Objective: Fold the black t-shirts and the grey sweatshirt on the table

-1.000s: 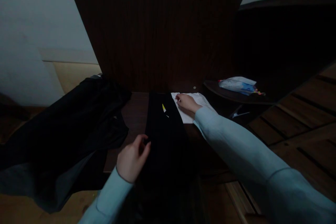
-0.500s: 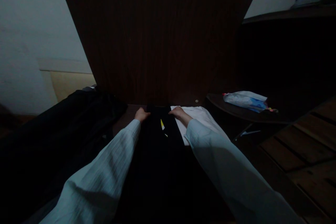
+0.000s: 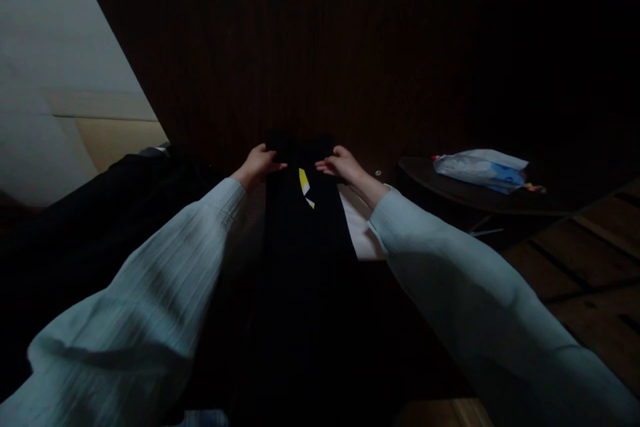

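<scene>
A long black garment (image 3: 300,240) with a small yellow tag (image 3: 304,181) runs down the middle of a dark wooden surface (image 3: 253,227). My left hand (image 3: 259,165) pinches the garment's far left corner, and my right hand (image 3: 340,163) pinches its far right corner. The far end of the garment is raised off the surface between both hands. Both of my arms wear pale blue sleeves. A folded white cloth (image 3: 360,230) lies just right of the garment, partly under my right forearm.
A heap of black clothing (image 3: 95,220) fills the left side. A small dark round table (image 3: 470,193) at the right holds a blue and white plastic bag (image 3: 483,168). A tall dark wooden panel (image 3: 300,47) stands behind. Wooden slats (image 3: 590,247) run along the right.
My left hand went from the garment's near left edge to its far corner. Both hands then lifted the far end up, and the view tilted down.
</scene>
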Motion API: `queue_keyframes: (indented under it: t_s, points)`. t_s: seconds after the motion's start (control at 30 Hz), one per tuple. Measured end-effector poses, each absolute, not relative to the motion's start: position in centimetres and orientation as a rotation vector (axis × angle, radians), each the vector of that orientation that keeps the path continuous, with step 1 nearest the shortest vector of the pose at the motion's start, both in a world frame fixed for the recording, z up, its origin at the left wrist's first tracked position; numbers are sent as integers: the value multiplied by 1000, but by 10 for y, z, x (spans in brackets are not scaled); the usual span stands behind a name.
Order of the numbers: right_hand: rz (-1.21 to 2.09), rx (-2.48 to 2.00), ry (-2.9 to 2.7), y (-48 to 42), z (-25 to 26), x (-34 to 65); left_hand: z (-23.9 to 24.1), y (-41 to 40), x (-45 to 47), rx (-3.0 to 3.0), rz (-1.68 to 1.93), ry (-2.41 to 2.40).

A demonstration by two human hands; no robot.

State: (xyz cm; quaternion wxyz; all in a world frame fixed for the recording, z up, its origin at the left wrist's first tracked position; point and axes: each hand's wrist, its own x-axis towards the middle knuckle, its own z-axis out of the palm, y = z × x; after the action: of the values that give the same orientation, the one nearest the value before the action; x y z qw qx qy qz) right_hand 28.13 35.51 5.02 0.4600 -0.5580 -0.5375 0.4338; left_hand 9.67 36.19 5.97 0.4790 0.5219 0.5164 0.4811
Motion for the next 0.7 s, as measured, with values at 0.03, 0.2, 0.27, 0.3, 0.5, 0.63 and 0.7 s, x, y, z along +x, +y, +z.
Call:
queue_keyframes:
  t_s: [0.03, 0.2, 0.27, 0.3, 0.5, 0.63, 0.7]
  points:
    - [990, -1324, -1344, 362, 54, 281, 64, 366, 98, 1320, 1272, 1217]
    - [874, -1228, -1390, 378, 49, 281, 57, 381, 98, 1734, 1393, 1127]
    - [1031, -1311, -1343, 372, 36, 280, 38, 379, 94, 1888, 1229, 1181]
    - [1117, -1353, -1298, 366, 28, 280, 27, 377, 91, 1949, 1128, 1217]
    - [1293, -1444, -1083, 337, -11, 284, -25, 354, 72, 2042, 833, 1308]
    - [1170, -1475, -1122, 323, -15, 291, -27, 329, 65, 2157, 782, 1379]
    - [1004, -1529, -1197, 311, -14, 295, -21, 310, 64, 2252, 781, 1475]
